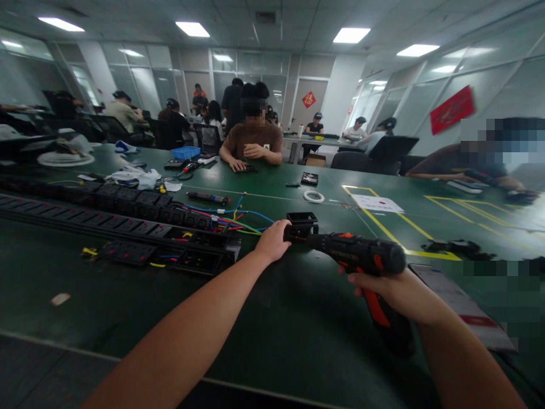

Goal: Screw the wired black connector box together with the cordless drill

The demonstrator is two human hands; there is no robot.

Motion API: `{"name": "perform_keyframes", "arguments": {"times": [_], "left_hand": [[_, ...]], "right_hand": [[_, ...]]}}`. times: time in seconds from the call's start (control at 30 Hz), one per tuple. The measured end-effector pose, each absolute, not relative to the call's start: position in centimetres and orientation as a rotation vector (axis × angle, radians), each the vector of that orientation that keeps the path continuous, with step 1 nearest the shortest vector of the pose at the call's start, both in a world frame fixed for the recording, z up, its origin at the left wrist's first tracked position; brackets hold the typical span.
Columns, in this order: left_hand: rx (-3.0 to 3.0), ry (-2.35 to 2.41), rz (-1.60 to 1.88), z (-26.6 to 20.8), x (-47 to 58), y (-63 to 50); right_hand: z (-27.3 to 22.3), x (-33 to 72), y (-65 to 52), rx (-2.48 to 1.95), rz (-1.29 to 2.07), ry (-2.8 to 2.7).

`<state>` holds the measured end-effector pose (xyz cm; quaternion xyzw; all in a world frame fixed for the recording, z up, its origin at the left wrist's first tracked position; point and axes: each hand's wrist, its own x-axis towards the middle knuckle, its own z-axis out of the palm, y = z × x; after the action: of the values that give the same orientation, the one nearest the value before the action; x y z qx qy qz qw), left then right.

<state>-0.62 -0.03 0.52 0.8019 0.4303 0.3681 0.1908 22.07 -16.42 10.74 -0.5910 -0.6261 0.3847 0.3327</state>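
Note:
My right hand [378,287] is wrapped round the grip of a black and orange cordless drill [357,253], its nose pointing left. The tip of the drill reaches a small black plastic housing [301,222]; whether they touch I cannot tell. On the housing's left side my left hand [275,241] is closed, fingers round its edge. Coloured wires [242,224] run from behind that hand to a row of black sockets [140,204]. Long black socket strips [85,216] lie to the left. The drill's bit and any screw are hidden.
A green table [264,341] spreads across the view. Beyond my hands lie a white tape ring [314,196], a dark pen-like tool [208,197] and a blue basket [186,153]. A flat grey panel [464,307] rests by my right forearm. A person [253,142] works opposite, another at right.

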Motion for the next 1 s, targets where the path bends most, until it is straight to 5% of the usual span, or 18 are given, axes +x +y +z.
{"name": "perform_keyframes", "arguments": {"times": [1.0], "left_hand": [[2.444, 1.101, 0.965, 1.1, -1.1, 0.7]], "right_hand": [[10.0, 19.5, -16.2, -1.537, 0.912, -1.718]]}}
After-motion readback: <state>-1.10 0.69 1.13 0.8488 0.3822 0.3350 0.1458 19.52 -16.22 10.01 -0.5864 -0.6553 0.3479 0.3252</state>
